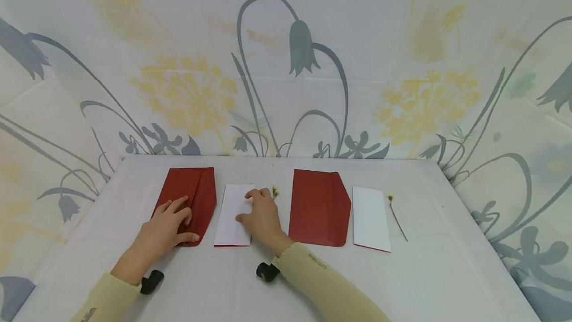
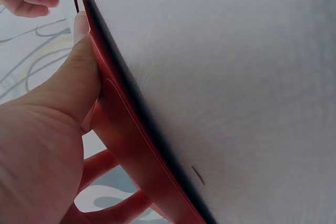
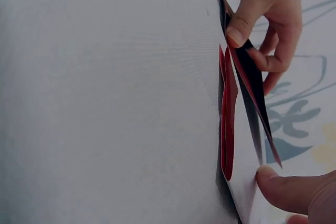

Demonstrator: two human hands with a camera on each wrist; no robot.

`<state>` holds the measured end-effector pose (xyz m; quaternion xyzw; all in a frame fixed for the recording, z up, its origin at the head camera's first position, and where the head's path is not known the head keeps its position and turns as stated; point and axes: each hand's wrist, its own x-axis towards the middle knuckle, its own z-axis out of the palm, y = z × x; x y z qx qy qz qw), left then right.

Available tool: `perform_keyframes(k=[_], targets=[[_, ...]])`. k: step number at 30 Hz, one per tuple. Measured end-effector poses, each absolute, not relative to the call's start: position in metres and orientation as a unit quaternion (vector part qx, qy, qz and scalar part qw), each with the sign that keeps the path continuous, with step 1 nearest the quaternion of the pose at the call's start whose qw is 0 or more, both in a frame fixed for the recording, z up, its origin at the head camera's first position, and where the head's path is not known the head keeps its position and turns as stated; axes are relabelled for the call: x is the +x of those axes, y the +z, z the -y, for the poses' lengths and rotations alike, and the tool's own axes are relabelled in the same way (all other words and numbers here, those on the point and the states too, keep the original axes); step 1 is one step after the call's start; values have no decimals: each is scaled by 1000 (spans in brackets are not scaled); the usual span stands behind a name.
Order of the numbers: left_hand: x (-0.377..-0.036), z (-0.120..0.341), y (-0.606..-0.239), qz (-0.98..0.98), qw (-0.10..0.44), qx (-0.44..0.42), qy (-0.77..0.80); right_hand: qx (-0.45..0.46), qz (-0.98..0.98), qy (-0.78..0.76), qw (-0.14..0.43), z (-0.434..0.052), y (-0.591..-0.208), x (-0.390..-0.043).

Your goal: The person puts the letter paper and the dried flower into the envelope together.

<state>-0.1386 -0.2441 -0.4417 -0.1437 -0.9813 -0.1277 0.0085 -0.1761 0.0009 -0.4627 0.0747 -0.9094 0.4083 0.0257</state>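
Left hand: the left hand [image 1: 167,225] lies on the left dark red paper envelope [image 1: 189,202], fingers spread over its face and the thumb [image 2: 73,77] pressed at its near edge; nothing is pinched.
Right hand: the right hand [image 1: 260,217] rests on the white folded card [image 1: 233,215] just right of that envelope, fingers bent over the card's far right part, the thumb [image 3: 289,190] at its left edge. In the right wrist view the card's edge lifts slightly from the counter.
Left envelope: flat on the white counter [image 1: 447,262], left of centre, flap folded, edge close beside the card.
Small flower: a tiny dried yellow flower sprig [image 1: 274,192] shows just past the right fingertips.
Right group: a second dark red envelope [image 1: 319,207], a second white card [image 1: 370,218] and a second dried flower with a thin stem [image 1: 396,215] lie in a row to the right, untouched.
Backdrop: a floral printed cloth [image 1: 286,63] rises behind the counter.
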Motion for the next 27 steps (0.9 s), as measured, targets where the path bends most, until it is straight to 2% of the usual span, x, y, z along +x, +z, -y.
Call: perform_keyframes(k=[10,17,27], targets=[[-139,243,-442,981,7,-144,-130,48,905,421,31,8,-467,-180],[-138,243,-439,981,5,-146,-125,37,887,460,8,5,-465,-186],[-140,244,-444,981,3,-150,-124,58,888,456,7,5,-465,-183]])
